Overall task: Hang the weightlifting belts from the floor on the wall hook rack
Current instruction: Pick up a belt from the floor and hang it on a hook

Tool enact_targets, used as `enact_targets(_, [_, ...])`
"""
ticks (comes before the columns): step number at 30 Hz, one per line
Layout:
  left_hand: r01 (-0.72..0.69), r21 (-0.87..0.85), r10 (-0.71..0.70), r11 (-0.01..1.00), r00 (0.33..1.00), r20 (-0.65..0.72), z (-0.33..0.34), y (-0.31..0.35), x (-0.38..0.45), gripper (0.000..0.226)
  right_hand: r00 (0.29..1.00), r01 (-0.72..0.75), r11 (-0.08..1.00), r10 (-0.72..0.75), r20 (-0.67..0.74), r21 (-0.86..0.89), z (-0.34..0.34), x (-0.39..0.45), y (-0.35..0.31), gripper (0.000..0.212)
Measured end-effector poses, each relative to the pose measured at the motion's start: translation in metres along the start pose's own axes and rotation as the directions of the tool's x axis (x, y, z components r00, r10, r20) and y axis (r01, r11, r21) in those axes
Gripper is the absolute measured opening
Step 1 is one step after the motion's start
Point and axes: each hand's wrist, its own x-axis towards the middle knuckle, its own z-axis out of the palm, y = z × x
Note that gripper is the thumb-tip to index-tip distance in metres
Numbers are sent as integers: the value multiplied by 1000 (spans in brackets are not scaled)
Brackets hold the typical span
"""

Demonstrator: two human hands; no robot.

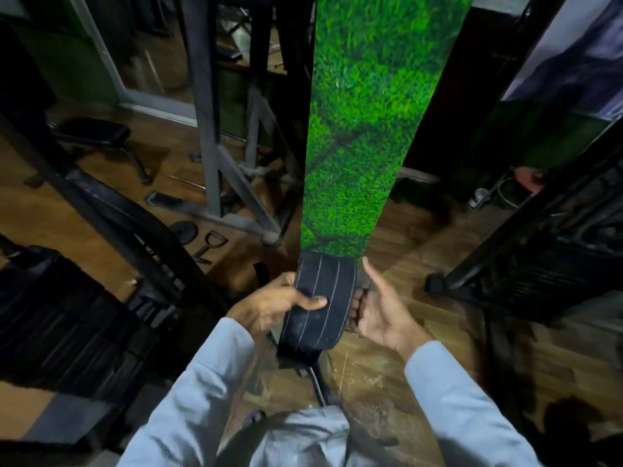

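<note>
A wide black weightlifting belt with white stitched lines is held in front of me above the wooden floor. My left hand grips its left edge, thumb lying across the top face. My right hand is just right of the belt, palm up; its fingertips curl under the belt's right edge while the thumb points up and away. A thin strap end hangs down from the belt's near end. No wall hook rack shows in this view.
A pillar covered in green artificial grass rises straight ahead. A grey steel machine frame stands to its left, with a black bench, a weight plate and a cable handle on the floor. A black rack fills the right.
</note>
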Motion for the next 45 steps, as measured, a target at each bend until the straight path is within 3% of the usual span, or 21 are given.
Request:
enact_targets(2, [3, 34, -5, 999, 998, 63, 3, -2, -6, 24, 994, 100, 995, -99, -44, 5, 21, 5, -15, 47])
enact_targets(4, [53, -59, -49, 997, 996, 68, 3, 0, -9, 23, 984, 175, 984, -176, -20, -26, 40, 7, -24, 25])
enact_targets(6, [114, -260, -110, 959, 993, 32, 0, 7, -10, 55, 970, 242, 968, -243, 2, -59, 41, 7, -22, 36])
enact_targets(8, [49, -381, -65, 923, 998, -27, -7, 17, -6, 69, 962, 273, 951, -265, 72, -146, 36, 3, -14, 44])
enact_targets(11, [-155, -328, 118, 932, 984, -131, -7, 34, 2, 28, 957, 274, 916, -229, 179, -295, 26, -7, 0, 23])
enact_targets(12, [-194, -270, 155, 943, 975, -158, -7, 33, 4, 23, 957, 272, 917, -226, 182, -292, 23, -10, 1, 23])
enact_targets(15, [-209, -196, 197, 958, 977, -77, -2, 13, 2, 39, 978, 151, 988, -147, 146, -17, 21, -24, -12, 71])
enact_targets(17, [-168, -167, 179, 971, 983, 50, -1, -8, -3, 46, 991, 70, 994, -79, 105, 84, 21, -22, -27, 73])
enact_targets(19, [-89, -163, 116, 983, 980, 160, -6, -17, -10, 47, 997, 51, 999, -52, 57, 6, 29, -16, -32, 55])
enact_targets(21, [67, -272, -23, 960, 987, 161, -11, -12, -12, 65, 996, 83, 991, -79, 46, -105, 34, -13, -21, 69])
enact_targets(23, [145, -357, -130, 923, 989, 64, -18, 1, -6, 87, 995, 98, 965, -93, 30, -242, 31, -13, 0, 85])
enact_targets(26, [66, -351, -105, 934, 990, -95, -10, 21, 5, 56, 983, 161, 915, -118, 138, -371, 33, -19, 20, 41])
enact_targets(28, [-15, -263, -30, 965, 985, -168, 0, 24, 12, 40, 979, 191, 931, -156, 132, -311, 37, -25, 17, 28])
enact_targets(30, [-96, -79, 76, 992, 972, -224, 7, 15, 15, 25, 988, 153, 985, -150, 44, -83, 41, -26, -1, 38])
enact_targets(32, [-129, 48, 135, 990, 976, -169, 10, 3, 14, 22, 995, 97, 995, -97, -30, 3, 42, -18, -23, 53])
enact_targets(35, [-131, -32, 129, 991, 989, -69, 13, -4, 3, 35, 994, 62, 995, -69, -90, -78, 51, -8, -39, 35])
enact_targets(36, [-101, -76, 97, 992, 993, -60, 12, -3, 0, 42, 989, 71, 994, -81, -122, -83, 50, -4, -39, 37])
enact_targets(38, [1, -162, -16, 987, 995, -96, 12, 5, -6, 51, 976, 114, 991, -126, -179, -74, 47, -6, -33, 67])
enact_targets(39, [34, -196, -63, 980, 988, -142, 12, 13, -8, 56, 971, 156, 987, -161, -175, -44, 44, -8, -28, 65])
enact_targets(41, [-53, -266, -17, 963, 967, -255, 6, 25, -2, 64, 962, 221, 974, -226, -155, -54, 37, -8, -16, 40])
enact_targets(45, [-339, -319, 252, 885, 925, -283, 4, 45, 1, 35, 959, 241, 953, -262, -103, -185, 26, -4, -9, 52])
